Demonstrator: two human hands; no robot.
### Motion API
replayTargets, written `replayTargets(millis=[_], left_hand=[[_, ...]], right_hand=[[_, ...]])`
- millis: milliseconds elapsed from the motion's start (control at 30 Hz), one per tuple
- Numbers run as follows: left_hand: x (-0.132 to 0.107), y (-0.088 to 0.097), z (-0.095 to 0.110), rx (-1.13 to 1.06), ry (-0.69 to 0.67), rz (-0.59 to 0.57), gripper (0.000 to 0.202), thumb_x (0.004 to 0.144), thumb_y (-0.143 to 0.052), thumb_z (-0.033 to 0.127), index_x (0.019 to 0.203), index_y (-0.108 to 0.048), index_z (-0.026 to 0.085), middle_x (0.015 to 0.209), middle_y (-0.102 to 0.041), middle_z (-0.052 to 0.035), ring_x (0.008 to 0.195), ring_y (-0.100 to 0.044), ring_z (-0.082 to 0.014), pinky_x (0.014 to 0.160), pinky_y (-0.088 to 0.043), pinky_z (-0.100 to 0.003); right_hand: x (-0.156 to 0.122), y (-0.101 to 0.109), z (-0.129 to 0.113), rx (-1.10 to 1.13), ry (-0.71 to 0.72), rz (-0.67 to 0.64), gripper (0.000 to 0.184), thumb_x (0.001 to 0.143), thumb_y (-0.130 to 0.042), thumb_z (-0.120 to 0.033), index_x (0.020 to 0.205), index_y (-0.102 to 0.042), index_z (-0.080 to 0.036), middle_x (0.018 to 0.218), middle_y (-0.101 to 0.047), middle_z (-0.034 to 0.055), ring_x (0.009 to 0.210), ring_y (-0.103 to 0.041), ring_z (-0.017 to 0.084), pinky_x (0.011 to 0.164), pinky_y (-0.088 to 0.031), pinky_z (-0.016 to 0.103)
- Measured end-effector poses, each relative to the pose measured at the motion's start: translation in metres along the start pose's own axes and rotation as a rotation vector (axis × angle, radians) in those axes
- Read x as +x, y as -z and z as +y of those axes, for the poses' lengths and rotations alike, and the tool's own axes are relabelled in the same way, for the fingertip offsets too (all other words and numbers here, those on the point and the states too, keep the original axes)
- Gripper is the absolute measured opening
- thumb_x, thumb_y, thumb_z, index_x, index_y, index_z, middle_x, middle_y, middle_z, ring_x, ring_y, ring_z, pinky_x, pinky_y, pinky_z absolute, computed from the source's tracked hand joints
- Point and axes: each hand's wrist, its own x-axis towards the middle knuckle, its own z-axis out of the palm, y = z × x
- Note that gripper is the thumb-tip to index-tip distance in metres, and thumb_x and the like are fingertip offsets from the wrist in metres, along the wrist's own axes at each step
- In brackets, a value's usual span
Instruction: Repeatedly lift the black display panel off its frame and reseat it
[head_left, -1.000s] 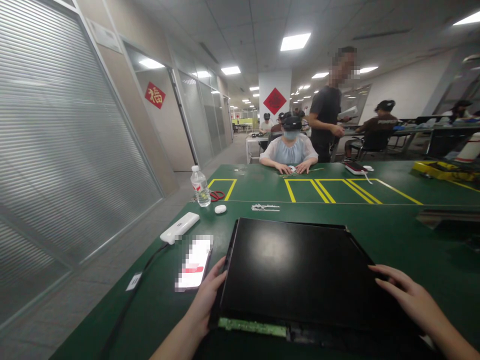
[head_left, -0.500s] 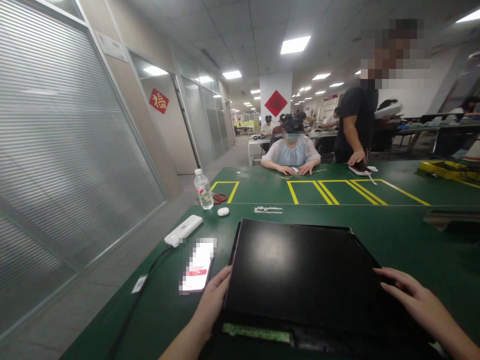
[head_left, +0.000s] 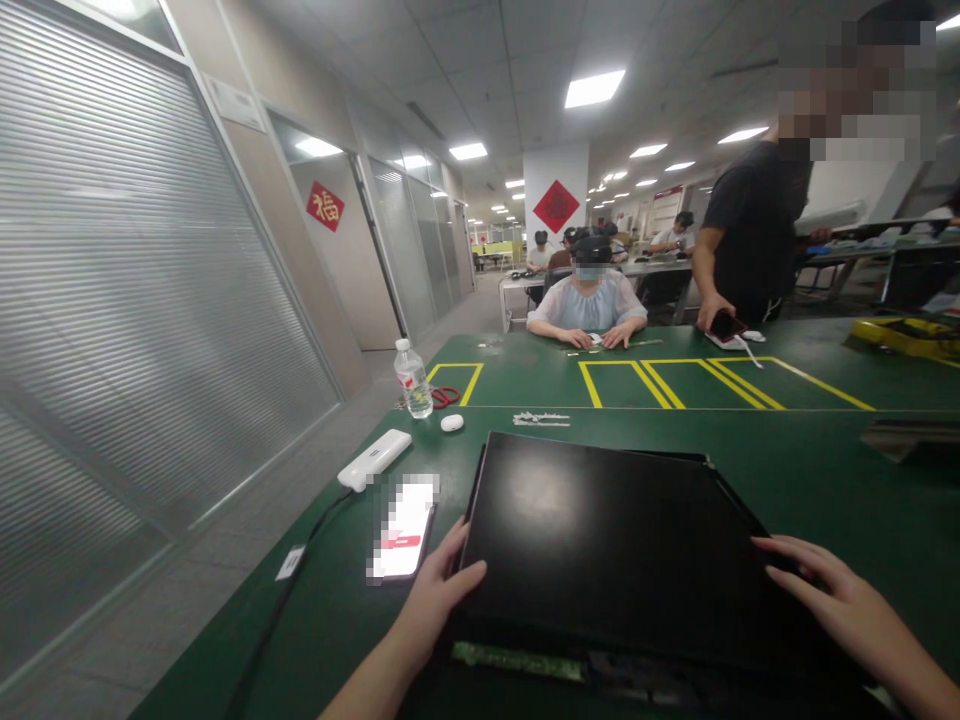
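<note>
A flat black screen panel [head_left: 600,550] lies before me on the green table, set in a dark frame. A green circuit board strip [head_left: 517,661] shows along its near edge. My left hand [head_left: 436,590] grips the panel's left edge, its thumb resting on the top surface and its fingers along the side. At the opposite edge, my right hand [head_left: 829,590] holds the frame with bent fingers; some fingertips are hidden behind the rim.
Left of the panel are a lit phone [head_left: 405,528], a white power strip [head_left: 375,460] with a black cable, a white case [head_left: 452,424], a water bottle [head_left: 413,380] and red-handled scissors [head_left: 444,397]. White strips [head_left: 541,420] lie beyond. One person sits opposite; another stands at right.
My left thumb has come onto the panel's top surface. My right hand keeps its place. The standing person has shifted right and lifted a dark phone-like thing.
</note>
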Motion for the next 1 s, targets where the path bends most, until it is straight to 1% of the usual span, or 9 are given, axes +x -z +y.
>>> replayTargets(millis=[67,233,400,567,733,867,933,1000], left_hand=[[-0.001,0.002,-0.003,0.041,-0.024,0.011,0.063,0.066,-0.088,0.039,0.126,-0.075,0.024,0.154,-0.054,-0.0113,0.150,-0.034,-0.0426,0.122,-0.030,-0.056],[0.001,0.006,-0.004,0.096,-0.076,0.013,0.060,0.068,-0.087,0.041,0.124,-0.077,0.024,0.162,-0.044,-0.0087,0.153,-0.029,-0.0415,0.126,-0.022,-0.054],[0.005,0.011,-0.006,0.132,-0.096,-0.046,0.062,0.069,-0.086,0.045,0.127,-0.075,0.025,0.163,-0.041,-0.0086,0.154,-0.027,-0.0413,0.125,-0.020,-0.056],[0.006,0.014,-0.008,0.182,-0.114,-0.065,0.060,0.073,-0.083,0.043,0.129,-0.074,0.024,0.162,-0.043,-0.0092,0.155,-0.024,-0.0381,0.127,-0.017,-0.052],[0.009,0.015,-0.007,0.218,-0.143,-0.065,0.060,0.069,-0.085,0.048,0.123,-0.077,0.023,0.166,-0.036,-0.0097,0.155,-0.022,-0.0416,0.125,-0.023,-0.053],[0.007,0.012,-0.004,0.198,-0.164,-0.109,0.056,0.074,-0.082,0.048,0.124,-0.077,0.023,0.166,-0.035,-0.0096,0.154,-0.026,-0.0404,0.124,-0.028,-0.050],[0.005,0.009,-0.002,0.192,-0.183,-0.115,0.055,0.074,-0.082,0.048,0.124,-0.077,0.024,0.166,-0.036,-0.0092,0.154,-0.026,-0.0410,0.123,-0.030,-0.050],[0.004,0.008,-0.001,0.197,-0.214,-0.122,0.055,0.075,-0.082,0.048,0.124,-0.077,0.025,0.166,-0.036,-0.0085,0.154,-0.026,-0.0411,0.123,-0.030,-0.050]], right_hand=[[0.001,0.000,0.002,0.011,-0.010,0.004,0.049,0.062,-0.067,-0.067,0.096,-0.081,-0.033,0.127,-0.070,0.0078,0.119,-0.064,0.036,0.094,-0.056,0.048],[0.002,0.000,0.003,-0.004,-0.006,0.004,0.051,0.062,-0.067,-0.067,0.098,-0.080,-0.033,0.126,-0.070,0.0079,0.112,-0.066,0.035,0.088,-0.057,0.047],[-0.004,0.001,-0.008,-0.011,-0.012,0.018,0.053,0.062,-0.066,-0.067,0.100,-0.079,-0.031,0.124,-0.071,0.0087,0.101,-0.068,0.033,0.087,-0.057,0.048],[-0.007,0.002,-0.016,-0.044,0.008,0.007,0.054,0.064,-0.064,-0.066,0.103,-0.078,-0.030,0.127,-0.069,0.0093,0.105,-0.067,0.033,0.089,-0.056,0.048],[-0.008,0.002,-0.019,-0.081,0.002,0.001,0.056,0.065,-0.062,-0.066,0.105,-0.077,-0.030,0.128,-0.069,0.0087,0.102,-0.066,0.031,0.086,-0.056,0.046],[-0.010,0.002,-0.026,-0.092,0.003,0.017,0.057,0.066,-0.062,-0.065,0.106,-0.077,-0.028,0.125,-0.069,0.0092,0.096,-0.066,0.029,0.085,-0.055,0.045],[-0.011,0.002,-0.028,-0.094,0.001,0.040,0.058,0.066,-0.061,-0.066,0.107,-0.076,-0.027,0.118,-0.070,0.0090,0.089,-0.065,0.027,0.082,-0.055,0.045],[-0.010,0.002,-0.028,-0.098,-0.017,0.053,0.061,0.066,-0.060,-0.068,0.109,-0.076,-0.026,0.107,-0.072,0.0085,0.081,-0.064,0.026,0.080,-0.054,0.044]])
